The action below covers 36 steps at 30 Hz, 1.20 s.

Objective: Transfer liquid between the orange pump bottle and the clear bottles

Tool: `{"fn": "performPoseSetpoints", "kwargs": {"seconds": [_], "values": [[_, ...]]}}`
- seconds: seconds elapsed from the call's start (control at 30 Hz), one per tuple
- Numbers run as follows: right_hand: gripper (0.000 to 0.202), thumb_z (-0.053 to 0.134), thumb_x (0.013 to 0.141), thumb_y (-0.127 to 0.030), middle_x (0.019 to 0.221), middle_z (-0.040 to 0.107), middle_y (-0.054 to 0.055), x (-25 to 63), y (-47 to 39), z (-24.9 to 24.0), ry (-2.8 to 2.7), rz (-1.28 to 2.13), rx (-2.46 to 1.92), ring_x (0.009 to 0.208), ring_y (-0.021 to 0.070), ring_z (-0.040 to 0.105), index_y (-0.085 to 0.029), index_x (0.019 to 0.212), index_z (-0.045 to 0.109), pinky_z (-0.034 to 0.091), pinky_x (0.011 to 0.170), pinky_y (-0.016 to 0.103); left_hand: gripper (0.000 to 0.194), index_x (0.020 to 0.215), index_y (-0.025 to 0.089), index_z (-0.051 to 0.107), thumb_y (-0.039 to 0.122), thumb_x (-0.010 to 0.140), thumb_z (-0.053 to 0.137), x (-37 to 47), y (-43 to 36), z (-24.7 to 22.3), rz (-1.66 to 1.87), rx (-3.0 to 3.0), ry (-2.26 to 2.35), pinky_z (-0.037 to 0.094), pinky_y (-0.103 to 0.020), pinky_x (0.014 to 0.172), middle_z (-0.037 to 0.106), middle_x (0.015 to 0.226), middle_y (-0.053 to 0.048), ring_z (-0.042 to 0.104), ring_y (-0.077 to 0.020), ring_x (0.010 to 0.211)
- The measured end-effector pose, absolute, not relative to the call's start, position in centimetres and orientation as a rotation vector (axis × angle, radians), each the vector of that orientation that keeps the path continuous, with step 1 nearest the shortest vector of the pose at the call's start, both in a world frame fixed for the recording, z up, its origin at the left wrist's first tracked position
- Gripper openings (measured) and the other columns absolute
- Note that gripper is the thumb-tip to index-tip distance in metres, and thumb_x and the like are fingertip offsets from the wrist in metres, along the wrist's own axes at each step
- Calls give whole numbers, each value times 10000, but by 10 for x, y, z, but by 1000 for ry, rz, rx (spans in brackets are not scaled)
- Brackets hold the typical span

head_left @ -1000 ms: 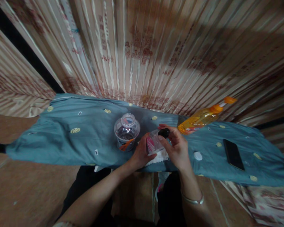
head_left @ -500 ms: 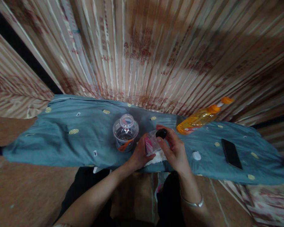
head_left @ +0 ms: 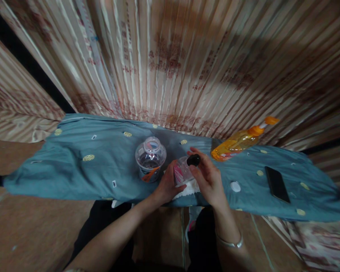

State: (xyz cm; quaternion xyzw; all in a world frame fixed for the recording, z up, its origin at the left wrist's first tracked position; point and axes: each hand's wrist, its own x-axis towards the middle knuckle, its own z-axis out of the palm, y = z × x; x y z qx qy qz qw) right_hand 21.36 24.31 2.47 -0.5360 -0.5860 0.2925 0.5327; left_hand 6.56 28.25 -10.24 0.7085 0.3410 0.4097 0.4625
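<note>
My left hand (head_left: 166,184) grips a small clear bottle with a pink label (head_left: 181,172), tilted over the near edge of a table under a teal cloth (head_left: 73,166). My right hand (head_left: 208,177) pinches the bottle's black cap (head_left: 193,159) at its top end. A white cloth or tissue (head_left: 188,187) lies under the bottle. Just left of my hands stands a clear open-necked plastic bottle (head_left: 150,156) with an orange label.
An orange bottle of liquid (head_left: 238,141) lies on its side at the back right. A black phone (head_left: 276,184) lies flat to the right, and a small white cap (head_left: 235,186) rests near my right hand. Pleated curtains (head_left: 172,64) hang behind the table.
My hands have stayed on the small bottle and cap; the view shifted slightly. Nothing else on the table moved.
</note>
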Motion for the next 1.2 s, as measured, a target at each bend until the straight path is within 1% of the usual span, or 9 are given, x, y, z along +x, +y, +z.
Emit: {"fn": "performPoseSetpoints", "kwargs": {"seconds": [0.2,0.37,0.43,0.6,0.7,0.8,0.9,1.03,1.2], "values": [[390,889,821,-472,1357,734,104,207,249,17,-1192,624,-1272,1178,261,750,-258,1057,665,622,1018,437,962,1561,220,314,403,791,859,65,284,-103,991,1714,844,438,-626,1214,548,1533,-188,551,-383,1431],[368,743,958,-457,1421,708,90,212,245,23,-1326,715,-1230,1336,259,679,-282,1276,681,530,1175,465,976,1569,233,319,467,790,859,64,286,-102,985,1715,830,408,-633,1236,529,1562,-186,534,-386,1449],[410,759,947,-460,1449,690,95,212,244,24,-1331,713,-1219,1362,267,661,-283,1306,671,518,1189,471,977,1570,230,310,475,795,853,64,286,-102,985,1716,829,408,-631,1236,527,1566,-188,536,-382,1451],[437,911,796,-466,1306,757,98,206,249,18,-1182,641,-1244,1135,257,759,-260,1106,682,619,1029,445,971,1560,220,311,467,793,851,64,285,-100,977,1712,839,408,-634,1239,534,1565,-193,537,-383,1456],[357,863,853,-448,1217,788,75,208,250,17,-1215,668,-1236,1101,238,765,-264,1115,703,622,1015,423,967,1552,226,328,461,778,858,64,285,-100,975,1708,845,414,-636,1236,549,1554,-186,546,-384,1447],[338,773,942,-421,1294,768,72,212,248,21,-1321,735,-1185,1214,225,732,-281,1242,703,583,1090,413,972,1553,228,327,442,768,858,64,286,-99,977,1704,852,407,-634,1242,547,1557,-187,543,-382,1447],[435,838,884,-436,1313,757,74,211,248,23,-1313,724,-1180,1246,237,716,-286,1264,688,569,1112,421,959,1540,220,339,403,753,857,64,285,-98,976,1699,863,411,-631,1240,560,1537,-188,552,-380,1436],[471,919,781,-464,1193,783,70,205,251,19,-1178,661,-1230,1123,249,749,-268,1141,687,607,1027,424,952,1532,223,355,316,729,857,64,285,-97,968,1692,885,411,-637,1239,573,1521,-179,558,-384,1431],[375,807,901,-463,1185,789,63,207,249,20,-1258,666,-1282,1105,240,749,-272,1206,700,589,1020,409,949,1538,246,356,278,731,855,63,286,-96,969,1701,876,416,-616,1245,577,1521,-152,561,-365,1432]]}}
